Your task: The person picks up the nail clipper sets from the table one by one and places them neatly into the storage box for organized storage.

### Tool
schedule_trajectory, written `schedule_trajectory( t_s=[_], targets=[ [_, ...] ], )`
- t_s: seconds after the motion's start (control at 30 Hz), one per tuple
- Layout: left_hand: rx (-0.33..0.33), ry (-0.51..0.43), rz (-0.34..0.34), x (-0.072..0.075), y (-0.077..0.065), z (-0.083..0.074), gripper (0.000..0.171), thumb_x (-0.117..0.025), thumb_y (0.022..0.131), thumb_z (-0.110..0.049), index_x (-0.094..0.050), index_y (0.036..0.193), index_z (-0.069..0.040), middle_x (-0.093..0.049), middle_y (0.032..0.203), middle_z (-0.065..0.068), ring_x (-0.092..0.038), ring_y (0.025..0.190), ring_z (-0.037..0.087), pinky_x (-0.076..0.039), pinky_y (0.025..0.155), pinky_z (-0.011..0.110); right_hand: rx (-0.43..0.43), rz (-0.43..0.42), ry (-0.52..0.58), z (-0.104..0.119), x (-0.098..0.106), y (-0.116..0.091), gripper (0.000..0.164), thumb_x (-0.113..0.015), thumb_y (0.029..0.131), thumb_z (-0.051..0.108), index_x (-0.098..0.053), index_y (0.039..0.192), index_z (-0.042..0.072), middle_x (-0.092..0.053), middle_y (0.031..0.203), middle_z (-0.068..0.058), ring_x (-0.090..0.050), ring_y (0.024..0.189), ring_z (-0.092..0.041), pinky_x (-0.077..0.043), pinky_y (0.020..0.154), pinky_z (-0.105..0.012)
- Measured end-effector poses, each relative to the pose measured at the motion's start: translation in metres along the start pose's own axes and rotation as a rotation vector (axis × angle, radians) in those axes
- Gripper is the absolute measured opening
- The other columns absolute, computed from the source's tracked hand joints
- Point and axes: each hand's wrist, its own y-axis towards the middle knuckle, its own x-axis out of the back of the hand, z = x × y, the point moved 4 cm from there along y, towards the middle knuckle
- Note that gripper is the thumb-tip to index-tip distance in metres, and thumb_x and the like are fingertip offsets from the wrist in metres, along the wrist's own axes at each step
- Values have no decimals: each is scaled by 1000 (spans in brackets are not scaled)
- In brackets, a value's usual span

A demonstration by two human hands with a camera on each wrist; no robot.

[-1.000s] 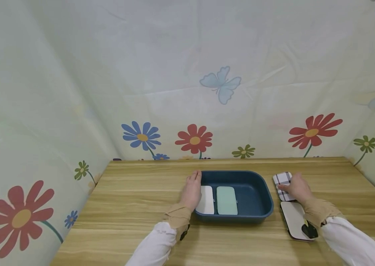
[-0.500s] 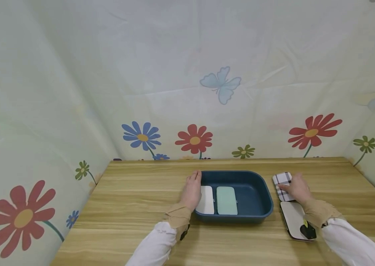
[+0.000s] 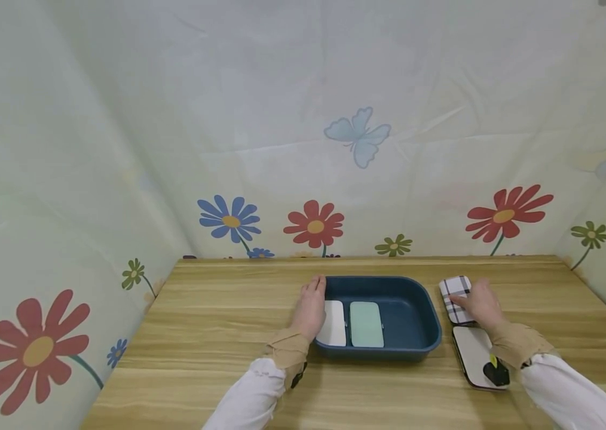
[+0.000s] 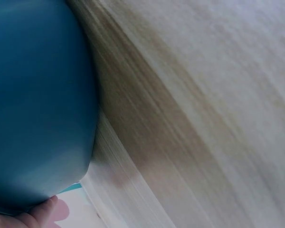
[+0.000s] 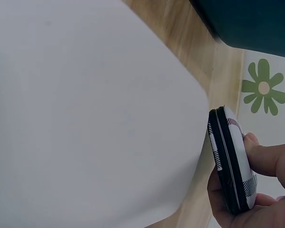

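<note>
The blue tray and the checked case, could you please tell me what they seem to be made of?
Blue tray: probably moulded plastic, smooth with a soft sheen, given its seamless rounded corner.
Checked case: perhaps smooth printed tin or plastic, given its crisp edges; fabric covering is possible.

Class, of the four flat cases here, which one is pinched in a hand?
The checked case, pinched by the right hand. The white case and mint case are in the tub; the pale case rests on the table.
</note>
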Motion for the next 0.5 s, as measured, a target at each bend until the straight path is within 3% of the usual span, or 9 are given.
schedule_trajectory(
  t_s=[0.3,0.5],
  targets=[
    [3,-9,-6,-3,0,0,44,-55,84,10,-47,127,3,-46,128,17,-48,108,33,-42,88,36,-67,11,97,0,4,-3,54,-63,82,9,-27,102,-25,-40,85,-30,-43,78,-38,-41,65,-44],
    [1,-3,-10,-3,0,1,45,-55,84,11,-47,127,3,-46,127,17,-48,107,33,-42,88,35,-56,38,107,3,8,-4,53,-63,84,12,-29,103,-24,-38,86,-26,-42,76,-35,-41,60,-38]
  ],
)
